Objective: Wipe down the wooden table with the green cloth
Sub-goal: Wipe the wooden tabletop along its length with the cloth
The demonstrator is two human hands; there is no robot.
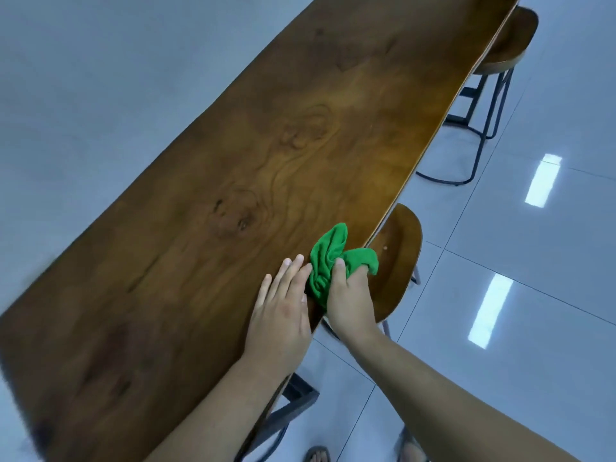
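Risk: right hand (350, 295) bunching cloth (328, 261) at surface (233, 161) edge, left hand (283, 301) spread flat beside; cloth may slip off.

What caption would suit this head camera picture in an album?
Right hand clutches a bunched green cloth at the wooden table edge; left hand rests flat beside it.

wooden table (233, 181): far end cut off | green cloth (328, 261): partly hidden by right hand (350, 301)
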